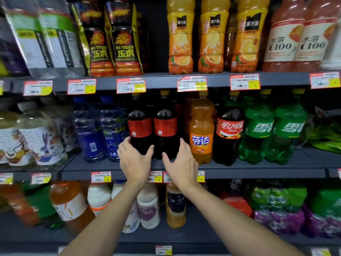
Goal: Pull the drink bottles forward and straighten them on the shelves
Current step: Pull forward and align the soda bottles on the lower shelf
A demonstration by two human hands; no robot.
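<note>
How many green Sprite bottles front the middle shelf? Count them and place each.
2. The left Sprite bottle stands beside the Coca-Cola bottle; the right Sprite bottle stands just right of it. More may be hidden behind them.

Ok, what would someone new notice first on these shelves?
Centre, middle shelf: the left hand holds the left cola bottle, the right hand the right cola bottle, both dark with red labels. To their right glow an orange Fanta bottle and green Sprite bottles; orange juice bottles line the upper shelf.
</note>
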